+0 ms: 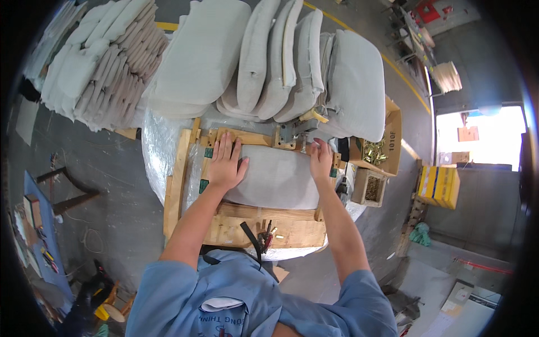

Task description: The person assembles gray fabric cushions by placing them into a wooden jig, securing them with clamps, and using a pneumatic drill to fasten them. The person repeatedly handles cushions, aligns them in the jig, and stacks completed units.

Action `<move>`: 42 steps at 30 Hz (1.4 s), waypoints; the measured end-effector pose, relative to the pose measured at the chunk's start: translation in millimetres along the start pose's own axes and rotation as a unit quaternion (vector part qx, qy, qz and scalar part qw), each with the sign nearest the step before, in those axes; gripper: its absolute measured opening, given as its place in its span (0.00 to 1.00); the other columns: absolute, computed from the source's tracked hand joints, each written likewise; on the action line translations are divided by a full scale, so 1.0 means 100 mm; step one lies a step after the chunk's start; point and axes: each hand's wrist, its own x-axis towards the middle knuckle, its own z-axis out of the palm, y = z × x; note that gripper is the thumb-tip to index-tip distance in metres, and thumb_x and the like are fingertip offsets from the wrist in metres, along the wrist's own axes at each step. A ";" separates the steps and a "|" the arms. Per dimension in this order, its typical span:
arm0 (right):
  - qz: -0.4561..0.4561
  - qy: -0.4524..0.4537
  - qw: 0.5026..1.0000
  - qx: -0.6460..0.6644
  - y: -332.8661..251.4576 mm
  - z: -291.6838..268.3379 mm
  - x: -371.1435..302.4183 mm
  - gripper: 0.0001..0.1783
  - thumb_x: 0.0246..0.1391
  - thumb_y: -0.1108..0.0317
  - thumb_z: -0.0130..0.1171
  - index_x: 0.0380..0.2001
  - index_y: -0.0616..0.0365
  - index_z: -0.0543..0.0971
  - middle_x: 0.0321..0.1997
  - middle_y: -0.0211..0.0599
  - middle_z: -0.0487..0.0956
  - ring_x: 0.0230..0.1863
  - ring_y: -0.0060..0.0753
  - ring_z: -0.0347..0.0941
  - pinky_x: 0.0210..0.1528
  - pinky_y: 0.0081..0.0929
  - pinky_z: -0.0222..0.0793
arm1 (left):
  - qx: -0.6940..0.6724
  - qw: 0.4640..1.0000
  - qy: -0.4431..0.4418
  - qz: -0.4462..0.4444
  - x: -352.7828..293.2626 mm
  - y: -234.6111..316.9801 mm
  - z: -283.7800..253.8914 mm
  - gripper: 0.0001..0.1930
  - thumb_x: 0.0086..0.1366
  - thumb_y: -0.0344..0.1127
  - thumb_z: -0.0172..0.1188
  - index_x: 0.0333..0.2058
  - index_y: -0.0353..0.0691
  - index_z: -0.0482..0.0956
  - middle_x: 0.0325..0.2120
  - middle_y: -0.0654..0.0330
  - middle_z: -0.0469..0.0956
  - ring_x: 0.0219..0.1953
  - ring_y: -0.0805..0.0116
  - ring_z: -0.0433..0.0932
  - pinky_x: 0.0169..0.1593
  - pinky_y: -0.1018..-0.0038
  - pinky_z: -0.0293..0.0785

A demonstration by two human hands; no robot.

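A light grey upholstered pad (275, 177) lies flat inside a wooden frame (185, 180) on the work surface in front of me. My left hand (225, 164) rests palm down over the pad's left end, with fingers stretched out toward the frame's far rail. At the right end, my right hand (321, 160) lies along the pad's edge, its fingers pointing away from me beside a metal clamp (286, 135). Nothing shows in either hand. Green pieces (204, 185) sit on the frame's left side. On the near board (224, 230) lies a red-handled tool (268, 240).
Several grey padded cushions (196, 56) stand and lie beyond the frame, with a taller stack (101, 62) at far left. A cardboard box (393, 135) of brass-coloured fittings and a wooden box (369, 188) of small parts stand at right. A yellow carton (439, 187) is farther right.
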 end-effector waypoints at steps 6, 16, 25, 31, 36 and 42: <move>0.012 0.152 0.933 0.327 -1.68 -0.24 0.38 0.26 0.79 0.49 0.51 0.58 0.64 0.77 0.56 0.40 0.80 0.59 0.33 0.75 0.62 0.33 0.70 | -0.017 1.000 0.001 -0.021 -0.09 -0.05 0.01 0.37 0.77 0.55 0.52 0.75 0.36 0.65 0.78 0.39 0.55 0.82 0.44 0.51 0.83 0.49 0.46; 0.082 0.206 0.975 -0.033 -2.32 -0.09 0.90 0.32 0.77 0.43 0.41 0.59 0.60 0.79 0.58 0.61 0.84 0.61 0.71 0.77 0.63 0.61 0.69 | -0.197 0.976 0.096 0.013 -0.22 -0.22 -0.02 0.24 0.72 0.42 0.63 0.64 0.42 0.78 0.71 0.46 0.71 0.76 0.44 0.64 0.78 0.49 0.59; 0.053 0.151 0.984 -0.084 -2.22 -0.12 0.94 0.34 0.77 0.42 0.41 0.52 0.64 0.82 0.54 0.62 0.84 0.59 0.73 0.77 0.62 0.62 0.70 | 0.033 0.933 0.071 -0.352 -1.97 -1.07 -0.61 0.37 0.64 0.47 0.71 0.67 0.40 0.69 0.64 0.39 0.72 0.72 0.45 0.67 0.66 0.50 0.73; 0.044 0.165 0.982 -0.087 -2.18 -0.11 0.97 0.34 0.77 0.41 0.40 0.55 0.63 0.81 0.55 0.62 0.84 0.61 0.72 0.77 0.63 0.62 0.70 | -0.152 0.877 -0.125 -0.439 -2.14 -1.32 -0.95 0.50 0.53 0.55 0.78 0.68 0.34 0.67 0.59 0.38 0.79 0.60 0.40 0.81 0.60 0.56 0.78; 0.057 0.145 0.985 -0.080 -2.25 -0.11 0.97 0.33 0.77 0.43 0.40 0.56 0.62 0.81 0.56 0.61 0.84 0.61 0.72 0.77 0.64 0.61 0.70 | -0.234 0.878 -0.155 -0.387 -2.09 -1.83 -1.10 0.40 0.47 0.58 0.81 0.50 0.33 0.80 0.45 0.44 0.87 0.49 0.44 0.87 0.53 0.55 0.80; 0.055 0.143 0.985 -0.073 -2.31 -0.13 0.91 0.33 0.76 0.42 0.42 0.55 0.62 0.82 0.56 0.60 0.85 0.60 0.70 0.78 0.64 0.59 0.71 | -0.130 0.938 -0.013 -0.320 -2.12 -1.63 -1.63 0.31 0.51 0.45 0.82 0.48 0.33 0.80 0.40 0.45 0.86 0.44 0.46 0.87 0.50 0.58 0.81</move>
